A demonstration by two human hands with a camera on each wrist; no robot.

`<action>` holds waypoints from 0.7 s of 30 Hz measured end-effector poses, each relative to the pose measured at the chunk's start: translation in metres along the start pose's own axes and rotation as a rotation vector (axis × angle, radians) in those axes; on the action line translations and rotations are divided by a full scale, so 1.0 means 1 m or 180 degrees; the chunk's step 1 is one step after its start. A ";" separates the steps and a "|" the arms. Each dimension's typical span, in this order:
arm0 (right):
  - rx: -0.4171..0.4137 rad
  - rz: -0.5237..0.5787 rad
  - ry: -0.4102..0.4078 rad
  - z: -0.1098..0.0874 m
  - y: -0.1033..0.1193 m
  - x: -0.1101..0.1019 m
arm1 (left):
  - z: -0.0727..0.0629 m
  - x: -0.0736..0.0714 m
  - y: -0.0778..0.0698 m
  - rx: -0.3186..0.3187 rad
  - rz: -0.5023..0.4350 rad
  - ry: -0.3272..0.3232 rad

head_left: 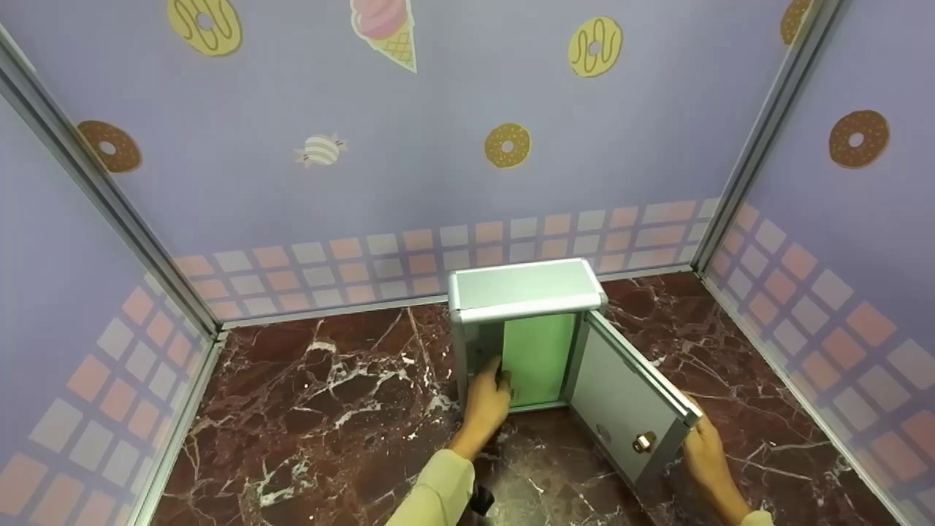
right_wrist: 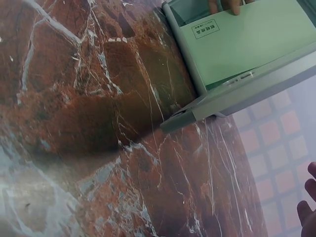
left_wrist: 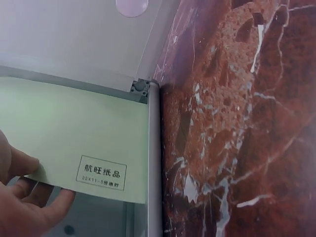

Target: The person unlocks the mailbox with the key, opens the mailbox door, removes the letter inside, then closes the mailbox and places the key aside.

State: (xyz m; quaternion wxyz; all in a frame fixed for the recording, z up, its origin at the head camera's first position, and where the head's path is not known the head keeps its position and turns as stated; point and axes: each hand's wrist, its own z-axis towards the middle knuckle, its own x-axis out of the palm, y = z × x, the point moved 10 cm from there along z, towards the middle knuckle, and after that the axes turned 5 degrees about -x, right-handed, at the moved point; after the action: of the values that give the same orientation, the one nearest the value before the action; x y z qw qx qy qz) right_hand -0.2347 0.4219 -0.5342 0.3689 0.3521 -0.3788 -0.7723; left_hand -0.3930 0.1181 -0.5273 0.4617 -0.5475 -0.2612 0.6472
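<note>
The left hand [head_left: 488,398] has its grip narrow, pinching the near-side edge of a green envelope [head_left: 540,358], the thumb against one face and the other fingers gathered at the edge. The envelope stands upright inside a silver metal box [head_left: 526,286], between its side walls, nearer the hinged side than the left wall, with its lower end down by the bottom rim. A small framed label [left_wrist: 101,173] is printed near that lower end (the left wrist view shows two lines in it, the second beginning 22X11-5). The box's door [head_left: 613,398] is swung well outward to the right, its inner face turned toward the box's front, with a metal lock [head_left: 643,442] near the free edge. The right hand [head_left: 705,449] is on the outer side of that free edge, close to the upper corner; in the right wrist view its fingers are spread and loosely bent, so its grip looks fairly wide, though I cannot tell whether the fingertips touch the door. The box stands upright on a dark red marbled desk [head_left: 329,409], near the purple back wall [head_left: 438,175], which carries printed doughnuts, a sweet, an ice cream cone and rows of pink and pale squares. A light sleeve [head_left: 438,489] covers the left forearm.
</note>
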 end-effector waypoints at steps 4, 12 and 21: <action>0.0130 -0.0133 0.0004 0.000 -0.003 0.000 | 0.000 -0.003 -0.004 0.0095 -0.0014 0.0011; 0.0258 -0.0071 0.0061 -0.002 -0.006 0.003 | -0.009 -0.010 -0.017 0.0443 -0.0166 0.0088; 0.0149 -0.0114 0.0052 0.000 -0.005 0.006 | -0.017 -0.026 -0.022 0.0653 -0.0307 0.0006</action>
State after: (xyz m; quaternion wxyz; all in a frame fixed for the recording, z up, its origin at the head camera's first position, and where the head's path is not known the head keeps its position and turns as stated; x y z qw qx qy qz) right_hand -0.2392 0.4196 -0.5395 0.3498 0.3737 -0.3874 -0.7667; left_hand -0.3710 0.1015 -0.5010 0.5462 -0.4847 -0.2193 0.6470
